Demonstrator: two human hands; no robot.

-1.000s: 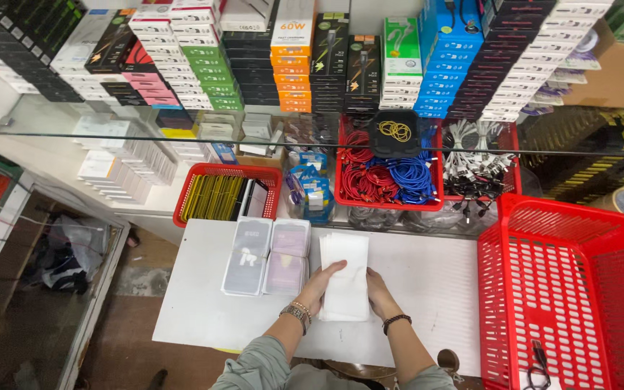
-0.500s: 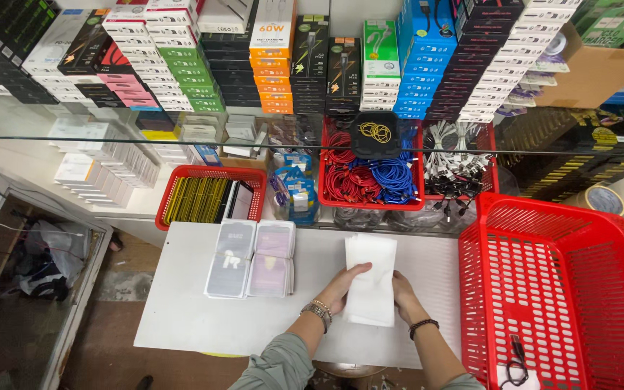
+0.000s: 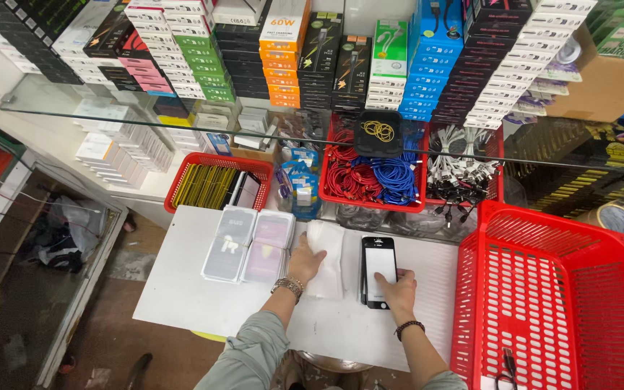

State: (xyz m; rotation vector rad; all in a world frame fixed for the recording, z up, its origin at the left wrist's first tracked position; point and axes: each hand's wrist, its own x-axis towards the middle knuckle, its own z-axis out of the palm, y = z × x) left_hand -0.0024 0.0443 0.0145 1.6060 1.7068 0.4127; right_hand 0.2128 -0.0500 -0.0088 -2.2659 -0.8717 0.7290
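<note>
1. Two hands rest on the white desk [image 3: 182, 303]: the left hand [image 3: 305, 261] lies flat, fingers together, on a stack of white cloths [image 3: 326, 267]; the right hand [image 3: 399, 289] presses fingers spread on the lower end of a black-framed phone screen panel [image 3: 379, 271], which lies flat just right of the cloths.
2. Two clear, glossy flat packets [image 3: 250, 244] lie side by side just left of the left hand.
3. One big red lattice plastic basket [image 3: 557, 303] stands at the desk's right edge, close to the right hand.
4. Beyond the desk, smaller red baskets hold yellow-striped packs [image 3: 207, 186] and coiled red and blue cables [image 3: 373, 180]; white cables [image 3: 464, 170] sit beside them.
5. Farthest, under and above a glass shelf [image 3: 74, 108], rows of small coloured cardboard boxes [image 3: 283, 50] stand stacked.
</note>
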